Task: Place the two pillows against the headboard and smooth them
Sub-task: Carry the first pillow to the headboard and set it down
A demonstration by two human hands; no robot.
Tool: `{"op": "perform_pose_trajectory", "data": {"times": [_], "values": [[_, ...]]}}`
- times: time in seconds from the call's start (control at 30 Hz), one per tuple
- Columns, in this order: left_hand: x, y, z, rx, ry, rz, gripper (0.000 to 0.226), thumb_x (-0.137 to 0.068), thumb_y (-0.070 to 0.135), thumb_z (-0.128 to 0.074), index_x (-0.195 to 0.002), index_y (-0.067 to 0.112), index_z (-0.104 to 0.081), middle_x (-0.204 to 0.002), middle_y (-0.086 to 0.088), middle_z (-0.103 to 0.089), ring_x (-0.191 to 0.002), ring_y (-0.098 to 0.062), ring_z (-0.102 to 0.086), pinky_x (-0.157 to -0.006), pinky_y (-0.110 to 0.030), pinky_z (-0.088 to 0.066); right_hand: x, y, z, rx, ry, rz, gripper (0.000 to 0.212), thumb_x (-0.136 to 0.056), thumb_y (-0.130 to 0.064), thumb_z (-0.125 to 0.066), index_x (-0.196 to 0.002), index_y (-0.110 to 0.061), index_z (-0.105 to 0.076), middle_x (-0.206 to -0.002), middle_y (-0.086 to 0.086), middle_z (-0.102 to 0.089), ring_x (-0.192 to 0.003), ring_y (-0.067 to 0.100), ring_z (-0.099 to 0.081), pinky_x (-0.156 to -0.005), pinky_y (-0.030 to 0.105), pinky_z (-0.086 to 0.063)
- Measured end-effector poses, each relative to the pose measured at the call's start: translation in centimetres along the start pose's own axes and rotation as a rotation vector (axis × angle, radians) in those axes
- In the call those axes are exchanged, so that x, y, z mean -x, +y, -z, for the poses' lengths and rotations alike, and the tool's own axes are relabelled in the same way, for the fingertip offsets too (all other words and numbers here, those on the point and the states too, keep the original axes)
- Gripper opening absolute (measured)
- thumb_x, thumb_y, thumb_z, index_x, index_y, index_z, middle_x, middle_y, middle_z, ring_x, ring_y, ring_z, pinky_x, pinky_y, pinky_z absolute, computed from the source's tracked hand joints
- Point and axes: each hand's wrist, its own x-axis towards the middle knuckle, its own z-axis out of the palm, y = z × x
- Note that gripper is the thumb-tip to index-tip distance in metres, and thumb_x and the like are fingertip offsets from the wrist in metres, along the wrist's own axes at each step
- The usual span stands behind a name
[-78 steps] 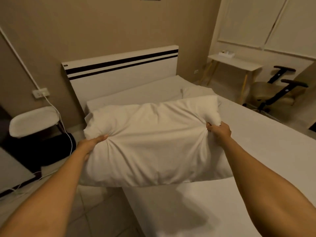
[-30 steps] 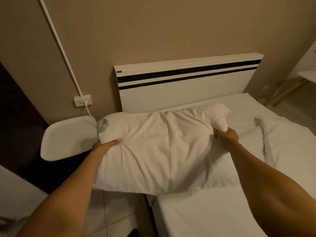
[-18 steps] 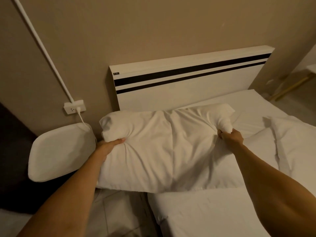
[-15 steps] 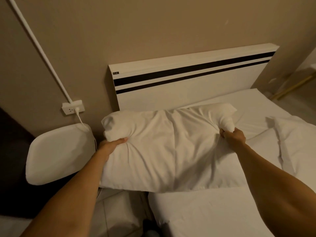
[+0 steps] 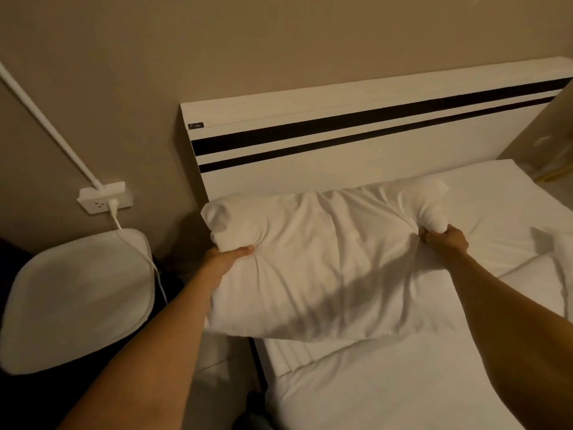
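Observation:
A large white pillow (image 5: pixel 328 262) hangs between my hands over the head end of the bed, close in front of the white headboard (image 5: pixel 356 169) with two black stripes. My left hand (image 5: pixel 226 259) grips the pillow's left end. My right hand (image 5: pixel 443 238) is bunched on its right corner. The second white pillow (image 5: pixel 548 274) lies on the mattress at the right edge, partly cut off by the frame.
The white mattress (image 5: pixel 387 383) fills the lower right. Left of the bed stands a white cushioned chair (image 5: pixel 77 299), with a wall socket (image 5: pixel 104 198) and a plugged cable above it. A strip of tiled floor (image 5: pixel 226 361) shows between chair and bed.
I have stepped closer to the headboard with the pillow held in both hands. The pillow now sits nearer the headboard and lower toward the mattress. The grips are unchanged.

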Motion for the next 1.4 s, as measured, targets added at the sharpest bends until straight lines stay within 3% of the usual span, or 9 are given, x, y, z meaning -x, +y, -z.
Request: {"op": "perform_pose_trajectory", "data": {"times": [0.23, 0.43, 0.6, 0.83, 0.97, 1.13, 1.27, 1.33, 1.4], "values": [[-7.4, -0.9, -3.5, 0.105, -0.04, -0.049, 0.093, -0.07, 0.039, -0.083, -0.146, 0.012, -0.036, -0.148, -0.01, -0.044, -0.132, -0.031, -0.046, -0.109, -0.042, -0.039, -7.7, -0.9, -4.6, 0.023, 0.042, 0.071, 0.045, -0.083, -0.033, -0.064, -0.12, -0.008, -0.062, -0.121, 0.024, -0.063, -0.115, 0.044, -0.055, -0.101, 0.045, -0.045], [-12.7, -3.6, -8.8, 0.188, -0.079, -0.079, 0.079, -0.077, 0.033, -0.079, -0.144, 0.013, -0.041, -0.145, -0.008, -0.048, -0.13, -0.028, -0.048, -0.1, -0.033, -0.039, -14.3, -0.5, -7.6, 0.06, 0.125, 0.103, 0.042, -0.086, -0.029, -0.063, -0.119, -0.004, -0.061, -0.121, 0.027, -0.062, -0.117, 0.047, -0.053, -0.101, 0.045, -0.042], [-16.4, -5.7, -11.2, 0.228, 0.005, -0.138, 0.075, -0.08, 0.029, -0.076, -0.145, 0.014, -0.041, -0.145, -0.008, -0.049, -0.13, -0.028, -0.049, -0.101, -0.031, -0.039, -18.5, 0.1, -11.1, 0.028, 0.127, 0.126, 0.037, -0.087, -0.027, -0.061, -0.116, -0.005, -0.063, -0.118, 0.028, -0.063, -0.114, 0.046, -0.055, -0.098, 0.044, -0.043], [-20.9, -9.7, -12.6, 0.214, 0.144, -0.124, 0.082, -0.08, 0.035, -0.076, -0.148, 0.014, -0.035, -0.147, -0.005, -0.045, -0.134, -0.028, -0.044, -0.104, -0.031, -0.036, -23.5, -0.2, -16.9, -0.019, 0.078, 0.202, 0.034, -0.088, -0.027, -0.057, -0.115, -0.006, -0.062, -0.118, 0.026, -0.063, -0.113, 0.045, -0.055, -0.1, 0.047, -0.045], [-23.5, -11.4, -12.5, 0.133, 0.156, -0.118, 0.093, -0.075, 0.052, -0.073, -0.15, 0.016, -0.031, -0.152, -0.005, -0.041, -0.137, -0.028, -0.042, -0.113, -0.036, -0.034, -26.8, 0.4, -19.4, 0.135, 0.025, 0.249, 0.053, -0.092, -0.034, -0.055, -0.132, 0.001, -0.046, -0.132, 0.026, -0.054, -0.123, 0.046, -0.049, -0.103, 0.045, -0.038], [-24.5, -13.1, -13.1, 0.102, 0.253, -0.147, 0.111, -0.07, 0.053, -0.077, -0.153, 0.013, -0.015, -0.158, -0.008, -0.028, -0.142, -0.029, -0.033, -0.115, -0.036, -0.029, -29.6, 4.3, -21.4, 0.254, -0.051, 0.224, 0.064, -0.095, -0.038, -0.048, -0.143, 0.0, -0.03, -0.142, 0.028, -0.043, -0.13, 0.047, -0.041, -0.107, 0.049, -0.035], [-24.1, -11.7, -14.5, -0.08, 0.534, -0.405, 0.119, -0.068, 0.06, -0.072, -0.155, 0.018, -0.002, -0.161, -0.012, -0.014, -0.146, -0.034, -0.022, -0.119, -0.048, -0.022, -29.8, 5.0, -23.0, 0.398, 0.072, 0.436, 0.056, -0.098, -0.036, -0.036, -0.147, -0.012, -0.024, -0.149, 0.024, -0.033, -0.139, 0.04, -0.031, -0.111, 0.056, -0.025], [-23.9, -9.5, -15.1, -0.288, 0.667, -0.559, 0.106, -0.073, 0.063, -0.056, -0.155, 0.015, -0.009, -0.161, -0.013, -0.015, -0.148, -0.033, -0.018, -0.12, -0.05, -0.016, -28.8, 3.7, -23.8, 0.441, 0.076, 0.584, 0.058, -0.099, -0.039, -0.031, -0.152, -0.017, -0.021, -0.158, 0.019, -0.021, -0.146, 0.034, -0.019, -0.115, 0.054, -0.018], [-24.3, -6.9, -15.8, -0.596, 0.68, -0.689, 0.086, -0.086, 0.059, -0.043, -0.155, 0.017, -0.016, -0.164, -0.009, -0.008, -0.151, -0.028, -0.005, -0.121, -0.047, -0.004, -27.3, 1.8, -25.2, 0.478, 0.043, 0.711, 0.06, -0.097, -0.044, -0.025, -0.153, -0.022, -0.021, -0.161, 0.015, -0.017, -0.148, 0.033, -0.015, -0.116, 0.051, -0.015]]}}
